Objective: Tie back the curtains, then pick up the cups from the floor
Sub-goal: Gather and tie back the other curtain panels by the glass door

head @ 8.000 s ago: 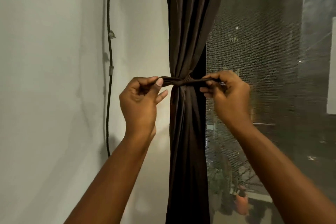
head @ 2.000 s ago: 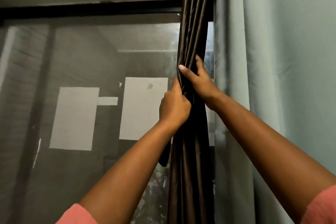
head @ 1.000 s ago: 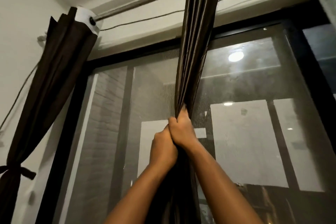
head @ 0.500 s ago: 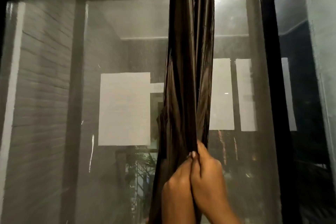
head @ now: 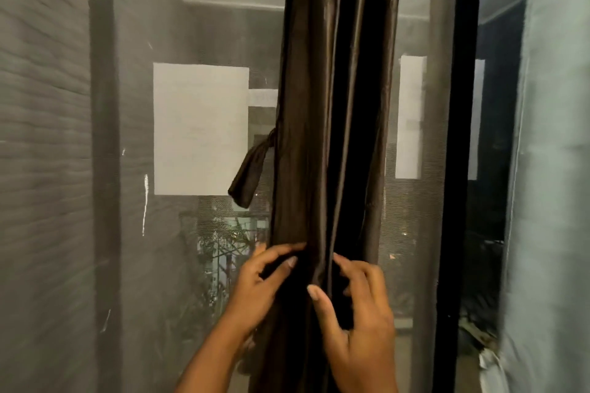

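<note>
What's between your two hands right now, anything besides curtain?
In the head view, only the gathered folds of the dark curtain run between the left hand and the right hand. The tie strap hangs loose, higher on the left.

Dark brown satin curtain hangs gathered in vertical folds before window mesh; matching tie-back strap dangles loose from left edge, untied.
</note>
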